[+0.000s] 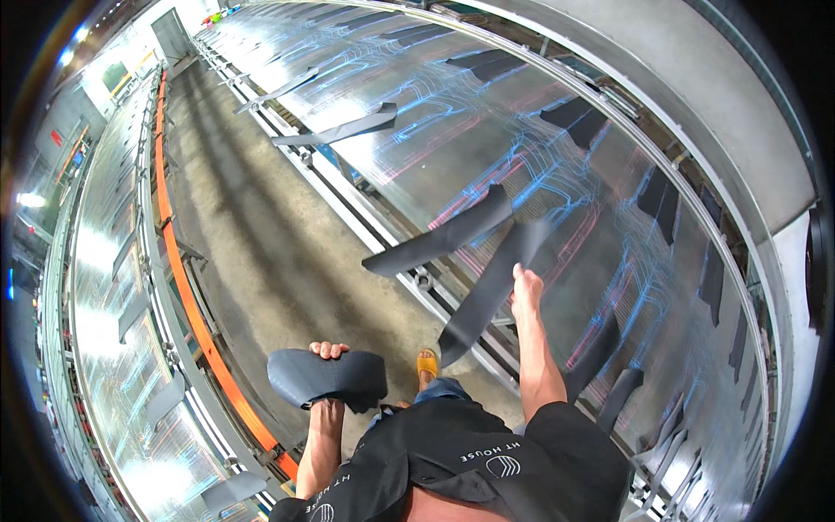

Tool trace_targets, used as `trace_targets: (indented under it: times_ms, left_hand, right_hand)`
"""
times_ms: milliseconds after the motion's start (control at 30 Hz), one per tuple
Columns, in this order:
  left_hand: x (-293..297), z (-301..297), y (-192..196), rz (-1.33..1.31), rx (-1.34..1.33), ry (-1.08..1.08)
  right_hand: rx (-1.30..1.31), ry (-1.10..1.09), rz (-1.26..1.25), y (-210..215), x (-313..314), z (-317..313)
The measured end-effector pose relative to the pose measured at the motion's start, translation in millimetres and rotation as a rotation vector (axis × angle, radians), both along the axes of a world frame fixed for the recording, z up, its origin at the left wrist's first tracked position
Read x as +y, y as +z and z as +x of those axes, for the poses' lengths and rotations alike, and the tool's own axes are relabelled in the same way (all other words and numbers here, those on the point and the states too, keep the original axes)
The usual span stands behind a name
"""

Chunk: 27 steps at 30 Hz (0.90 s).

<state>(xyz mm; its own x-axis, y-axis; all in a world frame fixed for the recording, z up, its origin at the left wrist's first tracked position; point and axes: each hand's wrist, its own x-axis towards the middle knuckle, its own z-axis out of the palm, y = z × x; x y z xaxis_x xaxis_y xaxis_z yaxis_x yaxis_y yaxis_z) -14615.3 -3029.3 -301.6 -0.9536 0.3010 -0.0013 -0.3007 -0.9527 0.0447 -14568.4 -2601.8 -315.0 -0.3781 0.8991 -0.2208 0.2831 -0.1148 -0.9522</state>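
My left hand [329,350] is closed round a thick, bent bundle of dark grey flexible sheet pieces [304,377], held low on the left over the aisle. The fingers curl over its top edge and the wrist comes up from beneath. With my right hand [526,291] I pinch the side of a long dark grey strip [487,300]. Its far end is smeared by motion above the long table [413,165], and its near end hangs past the table's edge. Just beyond it, a similar strip [448,230] lies across that edge, apart from my hand.
Blue and pink lines cover the shiny tabletop, where more dark strips [574,122] lie along both sides. A metal rail [348,213] borders the table. Left across the concrete aisle [235,183] runs an orange bar [187,304] beside another long table [104,287]. My foot in a yellow shoe [426,361] stands near the rail.
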Motion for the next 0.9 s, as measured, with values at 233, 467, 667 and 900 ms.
trace_targets:
  times_ms: [233,467,667,900]
  left_hand:
    - [-4,-46,13,-0.076,-0.084,0.125]
    - [-13,-115,4,-0.154,0.004,0.152]
    - [-51,-184,-18,-0.092,0.052,0.076]
    - [-88,-255,10,-0.074,0.067,-0.148]
  right_hand:
    - [0.026,0.477,0.847,97,-108,-41]
    - [0.445,1.363,0.88,130,-308,-105]
    - [0.45,1.241,0.995,125,-358,-174]
    - [0.226,1.229,0.691,158,-394,-237]
